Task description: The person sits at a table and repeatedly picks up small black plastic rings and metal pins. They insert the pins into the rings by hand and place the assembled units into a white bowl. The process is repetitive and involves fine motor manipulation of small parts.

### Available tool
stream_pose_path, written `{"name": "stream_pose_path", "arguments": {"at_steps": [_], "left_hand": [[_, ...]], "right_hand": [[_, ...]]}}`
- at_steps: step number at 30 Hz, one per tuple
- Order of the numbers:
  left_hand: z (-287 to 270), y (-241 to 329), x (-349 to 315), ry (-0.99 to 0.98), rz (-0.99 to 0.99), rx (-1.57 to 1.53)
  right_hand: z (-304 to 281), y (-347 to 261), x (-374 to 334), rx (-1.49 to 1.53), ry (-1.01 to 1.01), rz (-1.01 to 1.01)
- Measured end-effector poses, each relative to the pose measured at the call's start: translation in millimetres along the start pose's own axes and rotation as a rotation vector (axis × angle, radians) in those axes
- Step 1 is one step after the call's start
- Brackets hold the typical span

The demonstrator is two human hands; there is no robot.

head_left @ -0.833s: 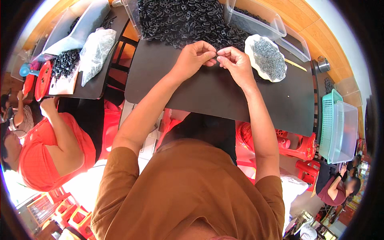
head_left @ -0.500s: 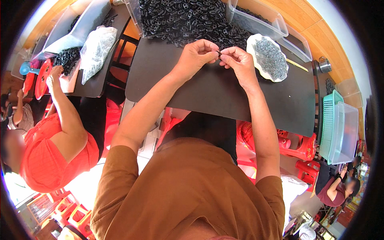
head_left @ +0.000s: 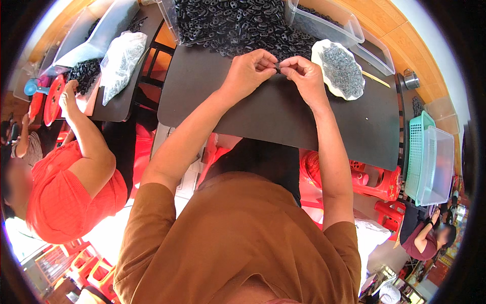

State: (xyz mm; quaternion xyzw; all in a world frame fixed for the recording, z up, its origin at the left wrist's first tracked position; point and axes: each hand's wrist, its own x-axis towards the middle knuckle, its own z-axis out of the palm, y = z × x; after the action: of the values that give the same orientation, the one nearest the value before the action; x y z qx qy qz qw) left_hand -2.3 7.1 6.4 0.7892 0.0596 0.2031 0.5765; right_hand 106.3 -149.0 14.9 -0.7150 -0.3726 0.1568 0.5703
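Both hands meet over the far part of the dark table (head_left: 228, 114). My left hand (head_left: 249, 71) is closed in a pinch on a small black part (head_left: 277, 67). From the other side, my right hand (head_left: 305, 76) pinches at the same part, which the fingertips mostly cover. Just beyond the hands spreads a big heap of flat black plastic pieces with holes (head_left: 228, 23). Close by my right hand lies a white scalloped dish (head_left: 320, 53) full of small grey, shiny pieces (head_left: 340, 71).
Clear plastic bins (head_left: 329, 28) stand behind the heap. A pale stick (head_left: 375, 78) lies beside the dish. At right is a green basket (head_left: 416, 157). On the left, a person in red (head_left: 76, 192) works at another table with a plastic bag (head_left: 121, 63).
My fingertips have shifted slightly around the black part, my right hand turning a little. The person in red at left has moved their arm slightly.
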Motion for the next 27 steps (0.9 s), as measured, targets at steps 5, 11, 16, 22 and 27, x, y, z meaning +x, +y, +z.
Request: {"name": "stream_pose_path", "arguments": {"at_steps": [5, 11, 16, 22, 27], "left_hand": [[0.2, -0.3, -0.5, -0.004, -0.01, 0.014], [0.0, -1.0, 0.2, -0.01, -0.023, 0.01], [1.2, -4.7, 0.1, 0.003, -0.004, -0.002], [1.1, -2.7, -0.5, -0.027, -0.023, 0.018], [1.9, -5.6, -1.3, -0.037, -0.036, -0.007]], "right_hand": [[1.8, -2.9, -1.1, -0.052, -0.006, -0.036], [2.3, -2.0, -1.3, -0.081, 0.034, -0.073], [2.5, -1.6, -0.8, -0.119, 0.015, -0.086], [3.5, -8.1, -4.3, -0.188, -0.006, -0.118], [6.6, -10.6, -4.4, -0.288, -0.026, -0.194]]}}
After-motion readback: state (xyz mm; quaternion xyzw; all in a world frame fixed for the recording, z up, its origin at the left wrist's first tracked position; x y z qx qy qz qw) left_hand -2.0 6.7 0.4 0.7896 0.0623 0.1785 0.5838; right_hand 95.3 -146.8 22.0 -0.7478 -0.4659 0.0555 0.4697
